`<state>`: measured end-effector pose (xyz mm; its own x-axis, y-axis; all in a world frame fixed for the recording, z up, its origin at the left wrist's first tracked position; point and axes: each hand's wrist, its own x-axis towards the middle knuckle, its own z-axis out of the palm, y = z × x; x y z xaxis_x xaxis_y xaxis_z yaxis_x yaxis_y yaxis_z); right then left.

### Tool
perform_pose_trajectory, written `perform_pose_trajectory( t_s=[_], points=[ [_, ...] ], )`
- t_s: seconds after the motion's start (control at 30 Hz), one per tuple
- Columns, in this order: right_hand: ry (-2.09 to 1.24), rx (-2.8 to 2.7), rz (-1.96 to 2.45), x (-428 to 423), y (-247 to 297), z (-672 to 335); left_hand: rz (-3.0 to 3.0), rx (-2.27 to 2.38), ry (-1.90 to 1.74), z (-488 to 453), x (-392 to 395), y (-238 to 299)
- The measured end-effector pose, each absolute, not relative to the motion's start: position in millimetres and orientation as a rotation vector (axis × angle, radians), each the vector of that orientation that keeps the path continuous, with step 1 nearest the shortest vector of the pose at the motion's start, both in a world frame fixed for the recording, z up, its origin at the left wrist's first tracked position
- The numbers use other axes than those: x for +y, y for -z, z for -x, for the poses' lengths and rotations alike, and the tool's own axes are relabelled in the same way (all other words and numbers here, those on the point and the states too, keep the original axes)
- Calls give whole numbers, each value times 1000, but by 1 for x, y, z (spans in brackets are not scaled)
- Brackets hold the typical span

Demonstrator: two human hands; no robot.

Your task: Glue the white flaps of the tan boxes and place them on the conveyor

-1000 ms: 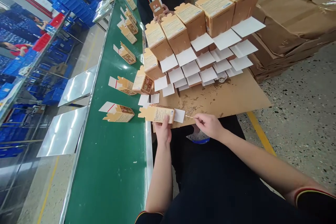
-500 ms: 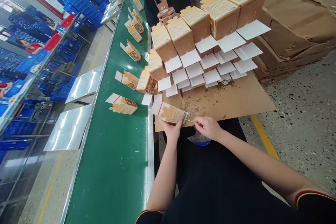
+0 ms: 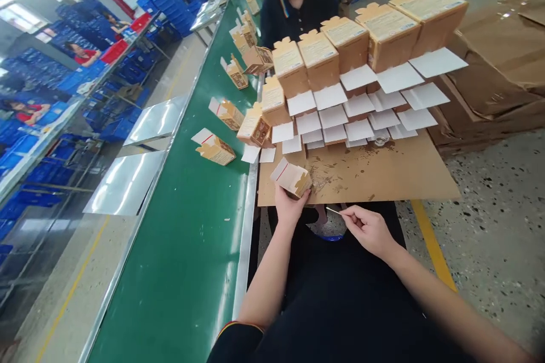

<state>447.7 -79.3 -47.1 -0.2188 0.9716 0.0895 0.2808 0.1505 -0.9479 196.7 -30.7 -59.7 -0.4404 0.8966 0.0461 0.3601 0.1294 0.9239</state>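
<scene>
My left hand (image 3: 290, 204) grips a small brown carton (image 3: 293, 177) from below, its white flap open to the left, just over the near edge of a glue-stained cardboard sheet (image 3: 383, 173). My right hand (image 3: 366, 227) pinches a thin stick (image 3: 333, 211) a little to the right of the carton, over my lap. Rows of brown cartons with open white flaps (image 3: 340, 91) are stacked on the far part of the cardboard sheet.
A green conveyor belt (image 3: 187, 249) runs along my left, carrying several cartons such as one (image 3: 215, 149) near me. Another person (image 3: 298, 5) in dark clothes sits beyond the stack. Flattened brown boxes (image 3: 502, 68) lie on the floor at right. Blue crates fill the left.
My left hand has turned the carton from lying flat to end-on and pulled it nearer. My right hand with the stick has drawn back from the flap, down and right.
</scene>
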Motion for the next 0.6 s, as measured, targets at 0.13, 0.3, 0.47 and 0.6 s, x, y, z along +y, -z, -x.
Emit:
perform_pose_trajectory(
  t_s=[0.13, 0.3, 0.47, 0.6],
  points=[
    [-1012, -1587, 1277, -83, 52, -470, -1002, 2026, -1562, -141, -42, 52],
    [-951, -1546, 1340, -78, 56, -494, -745, 2278, -1734, -35, -73, 33],
    [-984, -1573, 1336, -68, 55, -489, -603, 2511, -1426, -3, -80, 35],
    [-1000, -1619, 1299, -63, 53, -475, -649, 2515, -1385, -4, -67, 43]
  ],
)
